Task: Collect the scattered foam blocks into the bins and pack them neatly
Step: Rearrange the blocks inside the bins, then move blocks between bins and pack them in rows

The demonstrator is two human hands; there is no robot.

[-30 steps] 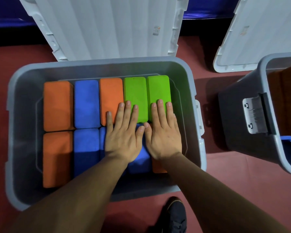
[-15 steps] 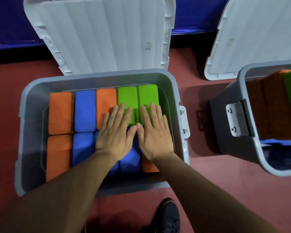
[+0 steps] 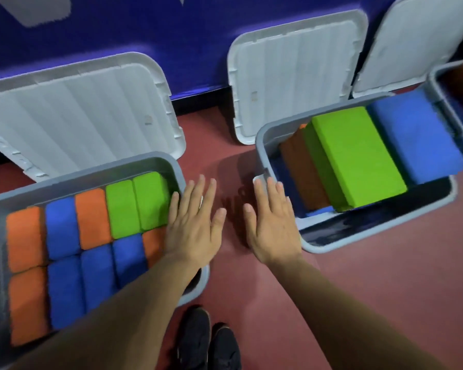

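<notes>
Red floor: left hand, right hand lifted off blocks, now between bins.

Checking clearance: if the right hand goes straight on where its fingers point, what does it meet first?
Likely the near-left corner of the right bin: the right hand, open, has its fingertips at that rim. Depth is unclear; if it is above the rim, it passes over into the bin.

Left hand and right hand side by side, palms down, fingers straight and spread
</notes>
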